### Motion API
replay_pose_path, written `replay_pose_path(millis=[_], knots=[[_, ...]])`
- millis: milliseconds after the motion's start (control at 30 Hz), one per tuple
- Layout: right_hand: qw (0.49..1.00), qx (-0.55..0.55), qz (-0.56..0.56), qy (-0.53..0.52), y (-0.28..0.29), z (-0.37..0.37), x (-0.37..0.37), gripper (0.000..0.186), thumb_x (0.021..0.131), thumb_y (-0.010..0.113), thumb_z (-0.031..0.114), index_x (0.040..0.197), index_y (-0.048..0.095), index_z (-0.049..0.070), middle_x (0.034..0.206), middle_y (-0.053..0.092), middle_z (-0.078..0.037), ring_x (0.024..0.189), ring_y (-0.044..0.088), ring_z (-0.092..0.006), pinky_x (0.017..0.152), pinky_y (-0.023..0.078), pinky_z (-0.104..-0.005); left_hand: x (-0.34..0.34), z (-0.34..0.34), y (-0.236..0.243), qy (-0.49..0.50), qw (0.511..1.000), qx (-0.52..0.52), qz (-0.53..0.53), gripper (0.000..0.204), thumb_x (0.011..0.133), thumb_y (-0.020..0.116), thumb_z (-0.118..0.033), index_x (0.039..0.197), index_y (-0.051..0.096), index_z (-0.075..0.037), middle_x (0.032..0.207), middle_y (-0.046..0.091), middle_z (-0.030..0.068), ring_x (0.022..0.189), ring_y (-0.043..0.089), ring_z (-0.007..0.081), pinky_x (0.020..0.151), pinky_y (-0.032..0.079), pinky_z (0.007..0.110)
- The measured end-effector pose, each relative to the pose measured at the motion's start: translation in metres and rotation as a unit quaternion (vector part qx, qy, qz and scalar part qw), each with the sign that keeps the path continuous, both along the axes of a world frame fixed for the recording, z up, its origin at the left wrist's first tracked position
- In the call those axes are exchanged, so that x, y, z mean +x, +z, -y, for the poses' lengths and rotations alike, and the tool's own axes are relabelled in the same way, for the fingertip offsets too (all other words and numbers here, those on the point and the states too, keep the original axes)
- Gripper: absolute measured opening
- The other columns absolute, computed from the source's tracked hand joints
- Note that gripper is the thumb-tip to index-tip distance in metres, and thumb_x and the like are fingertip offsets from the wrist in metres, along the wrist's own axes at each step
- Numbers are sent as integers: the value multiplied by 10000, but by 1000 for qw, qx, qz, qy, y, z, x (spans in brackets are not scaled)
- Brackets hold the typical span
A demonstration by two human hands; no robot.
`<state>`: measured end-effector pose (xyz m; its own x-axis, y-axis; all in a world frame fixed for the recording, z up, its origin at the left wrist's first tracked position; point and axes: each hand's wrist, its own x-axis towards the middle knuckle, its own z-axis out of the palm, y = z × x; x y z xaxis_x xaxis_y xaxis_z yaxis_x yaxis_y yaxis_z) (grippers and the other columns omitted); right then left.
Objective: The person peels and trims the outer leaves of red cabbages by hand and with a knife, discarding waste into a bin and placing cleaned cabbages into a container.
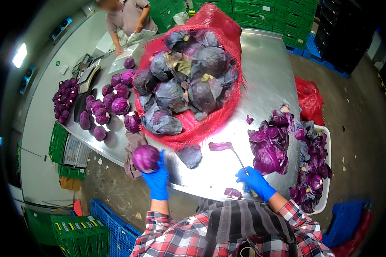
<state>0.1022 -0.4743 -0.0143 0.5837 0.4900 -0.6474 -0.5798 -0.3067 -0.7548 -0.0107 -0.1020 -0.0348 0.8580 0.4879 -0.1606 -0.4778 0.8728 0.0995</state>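
Observation:
My left hand [158,180], in a blue glove, is closed around a trimmed, glossy red cabbage [146,158] above the table's front edge. My right hand [258,183], also blue-gloved, grips a knife [239,161] with a thin blade pointing away from me. A purple strip of leaf [220,146] lies at the blade's tip; whether they touch, I cannot tell. Between the hands, nearer the left, rests a dull outer leaf [189,156]. Straight ahead, an open red mesh sack [238,73] holds several untrimmed red cabbages [170,95]. A smaller leaf scrap [233,193] sits beside my right hand.
Trimmed cabbages [121,106] spread over the metal table [266,68] at left, near a scale [89,77]. Stripped leaves [270,147] are heaped at right, beside a white bin [326,171] full of leaves. Another person [128,19] stands at far left. Green crates [255,17] are stacked behind.

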Motion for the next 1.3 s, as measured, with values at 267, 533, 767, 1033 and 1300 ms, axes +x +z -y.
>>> replay_pose_path(millis=[267, 533, 767, 1033, 1300], knots=[[998, 16, 42, 35, -29, -15, 8, 225, 867, 611, 194, 1058, 553, 91, 868, 608, -35, 559, 540, -98, 481, 468, -262, 74, -70, 66, 27, 882, 429, -195, 663, 953, 396, -505, 1373, 379, 7, 1347, 467, 202, 1268, 441, 301, 1061, 343, 387], [987, 129, 14, -93, -51, -40, 89, 234, 898, 520, 179, 1105, 546, 74, 842, 651, -106, 531, 550, -141, 485, 491, -290, 202, -170, 25, -30, 440, 834, -333, 454, 959, 496, -338, 1247, 550, 8, 1184, 607, 132, 1088, 554, 180, 964, 400, 302], [891, 154, 20, -427, -64, 83, 134, 340, 880, 525, 191, 1184, 513, 37, 920, 667, -173, 457, 547, -168, 415, 484, -319, 245, -120, 34, -89, 205, 858, -462, 650, 856, 547, -546, 1059, 625, 67, 913, 660, 250, 829, 640, 361, 735, 470, 426], [795, 65, 248, -551, -70, 137, 61, 342, 899, 492, 64, 1230, 516, 145, 808, 557, -33, 441, 432, -106, 377, 394, -239, 184, -171, -62, -337, 812, 444, -171, 470, 980, 426, -315, 1339, 462, -14, 1273, 534, 53, 1132, 502, 176, 1020, 345, 300], [969, 125, 165, -136, 6, 12, 44, 233, 922, 534, 214, 1132, 599, 138, 819, 568, -41, 515, 458, -73, 452, 442, -225, 128, -1, 17, -199, 682, 672, -209, 369, 965, 472, -182, 1280, 516, 5, 1260, 557, 136, 1110, 549, 216, 975, 418, 346]])
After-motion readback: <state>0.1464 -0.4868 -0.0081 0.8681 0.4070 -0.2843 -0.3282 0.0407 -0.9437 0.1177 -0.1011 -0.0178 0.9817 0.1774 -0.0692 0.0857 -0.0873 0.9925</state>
